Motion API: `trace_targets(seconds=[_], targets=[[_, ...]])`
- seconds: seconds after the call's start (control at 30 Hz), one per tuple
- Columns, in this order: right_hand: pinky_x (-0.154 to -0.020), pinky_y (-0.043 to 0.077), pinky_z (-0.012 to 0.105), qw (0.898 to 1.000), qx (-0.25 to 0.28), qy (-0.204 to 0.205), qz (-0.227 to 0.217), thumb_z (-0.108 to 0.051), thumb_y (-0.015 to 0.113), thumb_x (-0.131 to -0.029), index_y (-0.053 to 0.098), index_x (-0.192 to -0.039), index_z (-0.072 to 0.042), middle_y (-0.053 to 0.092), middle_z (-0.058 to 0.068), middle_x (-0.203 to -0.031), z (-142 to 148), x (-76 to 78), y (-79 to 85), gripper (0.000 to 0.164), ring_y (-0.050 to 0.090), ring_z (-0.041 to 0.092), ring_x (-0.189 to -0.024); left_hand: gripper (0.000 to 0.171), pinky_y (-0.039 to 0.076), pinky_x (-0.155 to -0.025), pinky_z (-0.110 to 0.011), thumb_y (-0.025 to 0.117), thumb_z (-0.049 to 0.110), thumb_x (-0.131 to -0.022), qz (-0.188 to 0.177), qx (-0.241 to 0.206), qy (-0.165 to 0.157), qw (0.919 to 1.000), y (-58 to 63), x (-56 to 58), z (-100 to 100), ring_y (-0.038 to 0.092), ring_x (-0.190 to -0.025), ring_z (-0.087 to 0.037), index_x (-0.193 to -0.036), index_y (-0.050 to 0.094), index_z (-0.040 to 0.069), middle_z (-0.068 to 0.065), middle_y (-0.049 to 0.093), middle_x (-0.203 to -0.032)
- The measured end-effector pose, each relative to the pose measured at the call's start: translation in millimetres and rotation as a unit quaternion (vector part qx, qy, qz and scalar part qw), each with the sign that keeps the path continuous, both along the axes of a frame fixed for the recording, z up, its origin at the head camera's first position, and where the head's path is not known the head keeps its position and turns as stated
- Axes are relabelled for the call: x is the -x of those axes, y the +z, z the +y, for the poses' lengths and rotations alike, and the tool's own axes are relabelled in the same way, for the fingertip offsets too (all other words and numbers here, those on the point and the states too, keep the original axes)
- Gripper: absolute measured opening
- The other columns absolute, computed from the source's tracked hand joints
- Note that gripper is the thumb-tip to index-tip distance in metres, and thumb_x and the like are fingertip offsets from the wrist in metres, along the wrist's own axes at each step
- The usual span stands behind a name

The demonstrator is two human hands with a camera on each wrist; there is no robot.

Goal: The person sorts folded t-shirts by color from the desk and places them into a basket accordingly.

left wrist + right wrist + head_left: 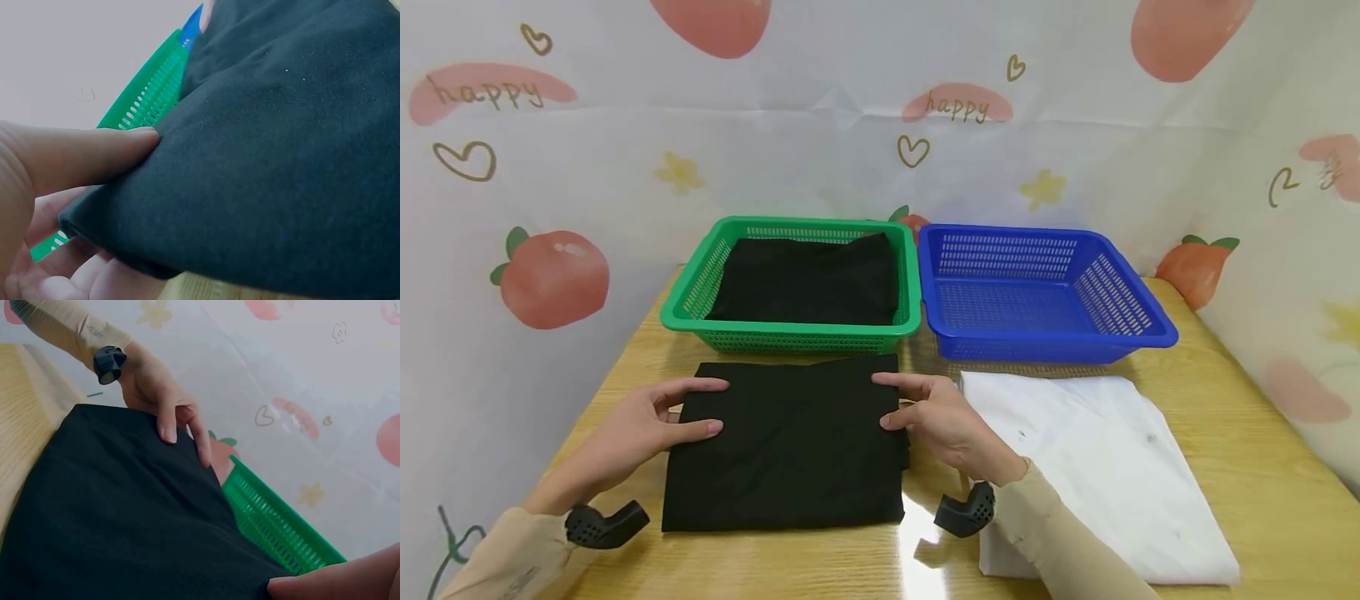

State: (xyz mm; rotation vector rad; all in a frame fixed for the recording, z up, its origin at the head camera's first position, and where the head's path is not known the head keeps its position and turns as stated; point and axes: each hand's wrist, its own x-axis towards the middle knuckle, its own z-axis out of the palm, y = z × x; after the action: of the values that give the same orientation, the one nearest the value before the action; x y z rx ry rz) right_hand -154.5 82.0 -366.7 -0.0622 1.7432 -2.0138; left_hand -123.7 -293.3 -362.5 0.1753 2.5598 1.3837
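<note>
A folded black cloth [790, 450] lies in front of the green basket in the head view. My left hand [636, 433] grips its left side; in the left wrist view the thumb [87, 153] presses on top while other fingers curl underneath. On the opposite side, my right hand [951, 425] holds the cloth's right edge between thumb and fingers, some of which are hidden below it. The right wrist view shows only one digit [344, 578] of that hand at the cloth's edge.
Behind the cloth stands a green basket [790, 327] with another folded black cloth [808, 283] in it. A blue basket [1060, 340] adjoins it on the right. Folded white cloth [1090, 467] lies on the wooden table [1285, 483], partly under my right forearm. Patterned sheeting [820, 158] rises behind.
</note>
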Motion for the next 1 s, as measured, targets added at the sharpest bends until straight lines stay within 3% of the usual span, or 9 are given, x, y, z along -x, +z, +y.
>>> trace_targets(seconds=[0.07,0.3,0.47,0.53,0.7,0.8,0.87,0.93,1.0], targets=[[-0.061,0.042,0.022,1.0,0.0,-0.001,0.004,0.019,0.067,-0.077,0.062,-0.133,-0.003,0.052,0.012,-0.136,2,0.1,0.8,0.06,0.054,0.018,-0.086,0.056,0.039,-0.058,-0.034,0.078,0.034,-0.086,0.007,-0.003,-0.006,1.0,0.1,1.1,2,0.033,-0.061,-0.018,-0.137,0.058,0.02,-0.012,0.046,-0.108],[-0.074,0.049,0.028,1.0,0.017,0.017,0.008,0.017,0.067,-0.078,0.061,-0.134,-0.004,0.055,0.011,-0.134,2,1.5,5.6,0.06,0.055,0.022,-0.099,0.053,0.037,-0.054,-0.034,0.077,0.029,-0.087,0.022,-0.011,-0.005,0.9997,6.4,-2.4,0,0.033,-0.05,-0.021,-0.136,0.059,0.02,-0.011,0.034,-0.077],[-0.071,0.048,0.026,0.999,0.017,0.025,0.029,0.016,0.069,-0.078,0.062,-0.133,-0.006,0.053,0.005,-0.104,6,1.5,14.8,0.06,0.047,0.018,-0.081,0.051,0.038,-0.057,-0.033,0.075,0.029,-0.09,0.036,0.003,-0.015,0.9992,15.0,-5.2,-6,0.034,-0.051,-0.023,-0.138,0.057,0.026,-0.009,0.044,-0.093],[-0.071,0.047,0.026,0.998,0.008,0.035,0.043,0.014,0.071,-0.078,0.063,-0.133,-0.008,0.049,0.004,-0.106,9,2.4,20.8,0.06,0.043,0.018,-0.08,0.051,0.038,-0.059,-0.034,0.074,0.03,-0.09,0.043,0.012,-0.015,0.9989,19.4,-5.4,-8,0.035,-0.051,-0.024,-0.138,0.056,0.028,-0.01,0.044,-0.092],[-0.068,0.044,0.027,0.996,0.0,0.058,0.072,0.009,0.073,-0.08,0.064,-0.133,-0.012,0.045,0.001,-0.096,16,12.4,43.8,0.057,0.039,0.017,-0.077,0.052,0.038,-0.057,-0.035,0.075,0.028,-0.09,0.084,0.033,-0.018,0.9957,35.2,-1.2,-11,0.038,-0.049,-0.025,-0.139,0.056,0.031,-0.006,0.031,-0.061],[-0.062,0.036,0.027,0.995,0.014,0.06,0.082,0.009,0.072,-0.082,0.064,-0.134,-0.013,0.029,0.001,-0.077,20,27.3,63.0,0.057,0.03,0.016,-0.064,0.052,0.04,-0.058,-0.035,0.072,0.025,-0.093,0.109,0.024,-0.021,0.9935,50.1,8.2,-9,0.04,-0.052,-0.025,-0.141,0.054,0.032,-0.006,0.035,-0.061],[-0.062,0.037,0.027,0.993,0.03,0.064,0.091,0.011,0.069,-0.084,0.06,-0.137,-0.011,0.044,0.0,-0.087,23,41.2,75.8,0.057,0.032,0.016,-0.066,0.052,0.04,-0.061,-0.035,0.069,0.022,-0.095,0.116,0.005,-0.022,0.993,61.3,19.8,-7,0.039,-0.056,-0.026,-0.143,0.051,0.032,-0.007,0.035,-0.066],[-0.064,0.038,0.028,0.992,0.046,0.062,0.103,0.013,0.067,-0.085,0.058,-0.138,-0.009,0.052,-0.002,-0.117,25,57.0,87.2,0.058,0.041,0.014,-0.077,0.053,0.04,-0.066,-0.034,0.068,0.025,-0.096,0.12,-0.009,-0.015,0.9926,72.4,35.2,-4,0.046,-0.066,-0.024,-0.144,0.049,0.034,-0.006,0.044,-0.075],[-0.07,0.041,0.028,0.99,0.061,0.061,0.114,0.014,0.064,-0.087,0.056,-0.14,-0.008,0.033,-0.005,-0.15,25,73.0,96.9,0.058,0.046,0.013,-0.105,0.055,0.042,-0.076,-0.03,0.066,0.026,-0.097,0.121,-0.028,-0.014,0.9921,81.8,52.9,-2,0.056,-0.095,-0.019,-0.147,0.046,0.032,-0.004,0.058,-0.101]])
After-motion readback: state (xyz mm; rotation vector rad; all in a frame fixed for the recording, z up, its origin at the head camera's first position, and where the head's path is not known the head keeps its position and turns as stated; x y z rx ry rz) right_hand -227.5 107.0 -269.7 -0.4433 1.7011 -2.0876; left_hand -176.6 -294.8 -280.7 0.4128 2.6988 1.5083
